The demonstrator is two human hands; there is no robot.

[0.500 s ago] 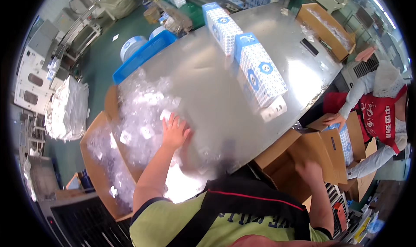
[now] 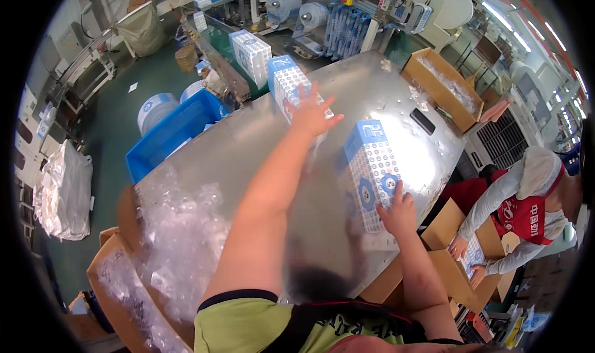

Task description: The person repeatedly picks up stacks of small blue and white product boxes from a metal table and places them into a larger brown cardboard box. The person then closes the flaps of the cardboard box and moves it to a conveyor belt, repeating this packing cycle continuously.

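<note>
My left hand (image 2: pixel 310 112) reaches far over the metal table, fingers spread, at the right side of a long blue-and-white printed pack (image 2: pixel 287 80). It overlaps that pack in the view; whether it touches is hard to tell. A second, similar pack (image 2: pixel 374 170) lies nearer, to the right. At the near right end of this pack is my right hand (image 2: pixel 400 215), thumb and forefinger stretched apart, fingertips against its side. Neither hand is closed round anything. Left of my left forearm, clear plastic pieces (image 2: pixel 186 229) lie heaped on the tabletop.
A cardboard box (image 2: pixel 102 260) of clear plastic stands at the table's left edge, beyond it a blue bin (image 2: pixel 167 133). An open carton (image 2: pixel 384 285) is beneath my right forearm. A co-worker (image 2: pixel 527 198) handles another carton at right. A phone (image 2: pixel 423 121) lies on the table.
My left hand has left the clear plastic heap and moved forward to the far pack. My right hand has come up out of the carton to the nearer pack. The view has tilted up.
</note>
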